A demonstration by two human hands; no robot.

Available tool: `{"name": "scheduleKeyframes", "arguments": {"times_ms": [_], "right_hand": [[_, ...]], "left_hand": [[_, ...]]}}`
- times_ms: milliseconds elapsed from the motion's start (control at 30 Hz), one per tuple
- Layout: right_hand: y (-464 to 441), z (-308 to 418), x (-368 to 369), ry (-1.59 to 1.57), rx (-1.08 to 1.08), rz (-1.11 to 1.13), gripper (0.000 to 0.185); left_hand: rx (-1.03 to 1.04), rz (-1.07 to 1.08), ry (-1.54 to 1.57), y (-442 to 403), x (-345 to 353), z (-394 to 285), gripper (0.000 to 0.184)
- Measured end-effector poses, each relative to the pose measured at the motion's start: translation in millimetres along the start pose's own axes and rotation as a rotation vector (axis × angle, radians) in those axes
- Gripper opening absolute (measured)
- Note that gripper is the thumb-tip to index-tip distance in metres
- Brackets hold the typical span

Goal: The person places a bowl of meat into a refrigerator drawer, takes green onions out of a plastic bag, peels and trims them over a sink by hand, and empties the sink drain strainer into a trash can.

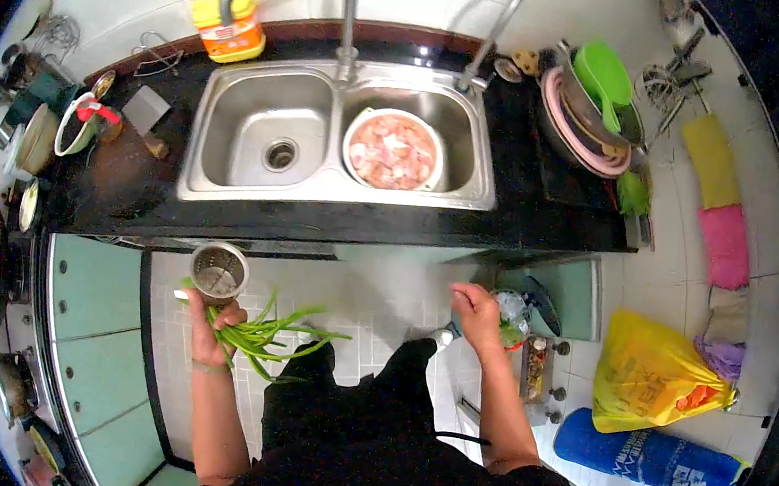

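Low in front of the counter, my left hand [212, 331] is closed around a bunch of green onions [270, 337], whose leaves fan out to the right. A perforated metal strainer cup [220, 270] sits upright at the fingertips of the same hand, seemingly gripped along with them. To the right, my right hand [479, 315] is raised with its fingers curled and pressed together; whatever they may hold is hidden. Nearby below it, an open cabinet shows a plastic bag with greens [513, 318].
A double steel sink [257, 193] holds a white basin [349, 158] of pale pink meat pieces [391, 151] on its right side. Stacked bowls with a green ladle [604, 81] stand at right. A yellow bag [646, 374] and blue bag [642, 457] hang on the right wall.
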State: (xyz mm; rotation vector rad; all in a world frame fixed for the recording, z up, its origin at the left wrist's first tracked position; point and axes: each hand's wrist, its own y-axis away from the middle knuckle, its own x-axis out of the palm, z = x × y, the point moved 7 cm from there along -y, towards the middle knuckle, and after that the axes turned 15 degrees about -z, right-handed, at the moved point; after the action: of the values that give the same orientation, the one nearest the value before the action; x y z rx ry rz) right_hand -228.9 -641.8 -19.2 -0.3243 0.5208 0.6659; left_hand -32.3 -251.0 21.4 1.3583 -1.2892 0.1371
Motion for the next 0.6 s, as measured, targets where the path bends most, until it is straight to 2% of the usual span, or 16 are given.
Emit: {"name": "scheduleKeyframes", "arguments": {"times_ms": [67,133,167,233,300,333,533,600], "right_hand": [[1.8,82.8,27.8,-0.028,0.012,0.048,0.017],[16.1,123.1,74.1,-0.138,-0.072,0.138,0.017],[28.0,148.7,98.1,-0.204,-0.086,0.205,0.017],[55.0,226.8,125.9,-0.212,-0.390,0.289,0.023],[82.6,292.6,152.5,-0.276,-0.524,0.382,0.031],[93.2,314.9,163.5,-0.305,-0.449,0.510,0.038],[121.7,366.0,224.9,-0.356,-0.393,0.721,0.045],[119.7,375.4,237.3,-0.369,-0.484,0.726,0.047]], "left_hand": [[0.038,-0.099,0.047,2.8,-16.1,-26.5,0.051],[0.123,-0.133,0.006,10.1,-25.1,-57.8,0.048],[0.098,-0.113,-0.019,13.0,-33.6,-72.1,0.047],[0.078,-0.070,-0.071,13.4,-52.1,-96.9,0.044],[0.107,0.013,-0.139,22.9,-47.9,-118.5,0.042],[0.112,0.085,-0.219,29.2,-40.2,-123.5,0.040],[0.090,0.242,-0.318,36.4,-11.4,-136.4,0.050],[0.074,0.255,-0.361,33.2,-3.8,-139.9,0.052]]}}
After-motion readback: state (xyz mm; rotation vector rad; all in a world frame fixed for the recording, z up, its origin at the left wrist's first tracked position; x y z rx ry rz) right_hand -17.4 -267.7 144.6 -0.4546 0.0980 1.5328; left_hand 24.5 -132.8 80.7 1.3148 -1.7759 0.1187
